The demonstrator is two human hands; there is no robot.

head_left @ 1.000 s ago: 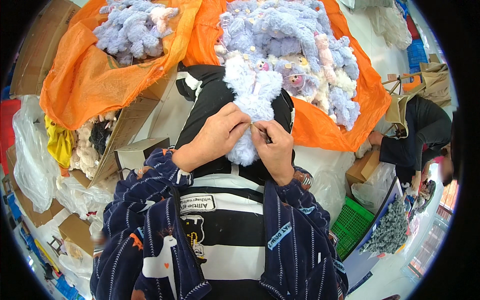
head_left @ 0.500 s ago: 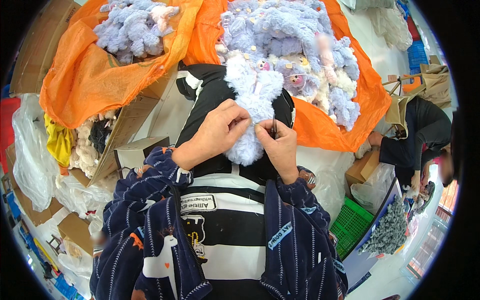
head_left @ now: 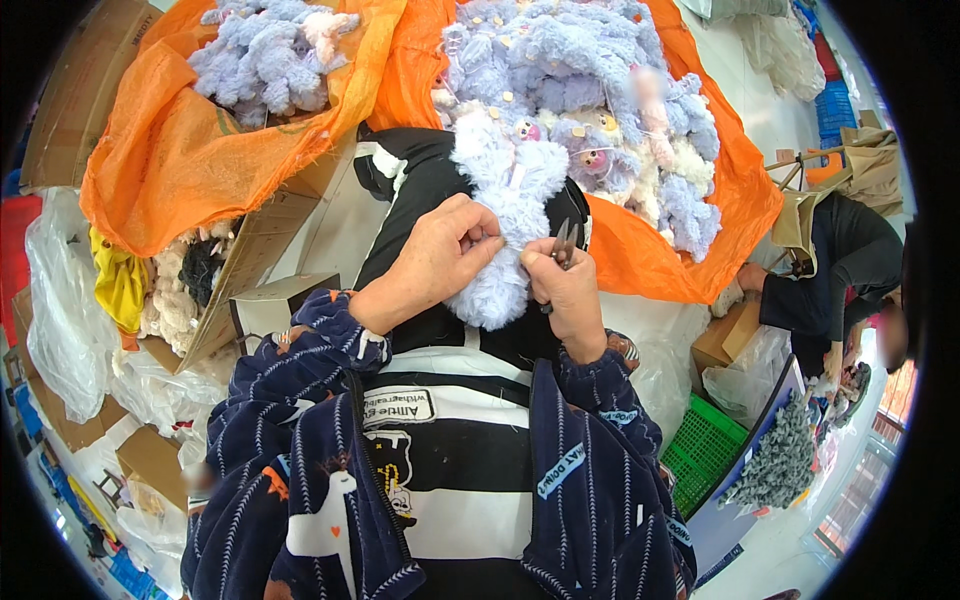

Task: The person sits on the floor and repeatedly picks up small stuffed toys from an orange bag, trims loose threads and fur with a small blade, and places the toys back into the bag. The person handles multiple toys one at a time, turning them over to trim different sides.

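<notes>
A pale lavender plush toy (head_left: 513,205) lies across my lap on the black trousers. My left hand (head_left: 437,255) pinches its fur near the lower middle, thumb and fingertips closed on it. Small dark thread snips (head_left: 566,240) sit in my right hand (head_left: 568,292), blades pointing up and away from me. The right thumb and forefinger press together close to the toy's right side, a short way from the left fingertips. Whether a thread runs between the hands is too fine to make out.
Beyond my knees an orange sack (head_left: 735,240) bears many lavender plush toys (head_left: 560,60). Another orange sack (head_left: 150,190) drapes over a cardboard box at left, with more plush on it. A green crate (head_left: 700,450) stands at right; a person (head_left: 840,265) bends over farther right.
My right hand has drawn slightly right, away from the left fingertips, and turned so the snips' blades show more. The left hand and the plush toy have barely moved.
</notes>
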